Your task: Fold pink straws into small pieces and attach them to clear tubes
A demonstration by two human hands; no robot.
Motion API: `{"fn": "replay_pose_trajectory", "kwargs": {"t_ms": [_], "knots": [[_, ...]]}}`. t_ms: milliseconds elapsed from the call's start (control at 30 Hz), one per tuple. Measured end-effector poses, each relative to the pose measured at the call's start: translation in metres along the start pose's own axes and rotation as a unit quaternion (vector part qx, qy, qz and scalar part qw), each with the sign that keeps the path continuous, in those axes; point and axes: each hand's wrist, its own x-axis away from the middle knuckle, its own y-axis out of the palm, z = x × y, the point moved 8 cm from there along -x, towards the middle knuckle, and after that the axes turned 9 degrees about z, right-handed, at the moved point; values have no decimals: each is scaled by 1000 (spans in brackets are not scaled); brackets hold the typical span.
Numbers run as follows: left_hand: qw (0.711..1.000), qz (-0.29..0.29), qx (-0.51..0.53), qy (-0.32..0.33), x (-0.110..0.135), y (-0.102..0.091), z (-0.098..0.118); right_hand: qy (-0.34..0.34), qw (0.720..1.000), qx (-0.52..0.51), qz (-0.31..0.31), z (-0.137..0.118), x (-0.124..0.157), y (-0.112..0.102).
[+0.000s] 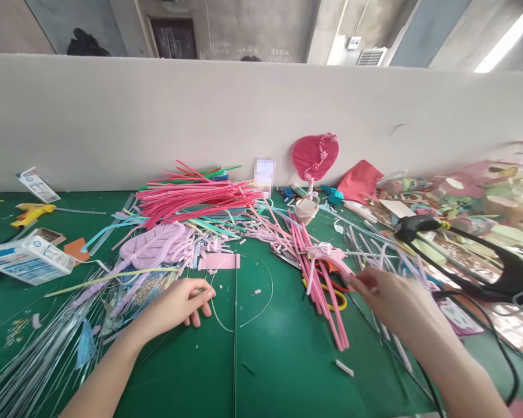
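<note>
My left hand (194,301) hovers low over the green table, its fingers loosely curled and apart, with nothing visible in them. Its fingertips are beside a thin wire loop (272,284), which lies flat around a dark straight stem (235,348). A pink card (219,261) lies just beyond. On the right, my right hand (390,296) has its fingers closed at the handle end of a pink glue gun (331,256). Under the glue gun lie pink fuzzy stems (320,296) and scissors with orange-yellow handles (337,299). My right palm is hidden.
Pink-red fuzzy stems (200,200) are heaped at the back. A lilac leaf shape (159,247) and wires (35,360) lie left, near a white-blue box (30,258) and yellow glue gun (30,215). A red fan-shaped piece (309,157) stands behind; a black clamp-like frame (483,255) lies right.
</note>
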Motion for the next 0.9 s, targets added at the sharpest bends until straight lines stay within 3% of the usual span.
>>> {"fn": "replay_pose_trajectory", "kwargs": {"t_ms": [67, 233, 433, 533, 633, 700, 833, 900], "knots": [[998, 33, -37, 36, -1, -3, 8, 12, 1000, 13, -18, 17, -8, 16], [978, 109, -104, 147, -4, -6, 21, 12, 1000, 26, 11, 21, -20, 40], [939, 111, -262, 193, -13, 6, 10, 60, 997, 39, 23, 58, -39, 51], [908, 138, -336, 208, -18, 3, 11, 39, 998, 34, 30, 59, -50, 52], [864, 203, -405, 217, -20, -10, 15, 21, 998, 56, 32, 49, -54, 48], [834, 223, -434, 258, -17, -12, 23, 24, 996, 81, 25, 42, -52, 43], [783, 117, -433, 431, -2, 17, 44, 34, 994, 102, 9, 31, -44, 33], [773, 70, -423, 467, 2, 28, 49, 39, 994, 106, 0, 27, -38, 30]]}}
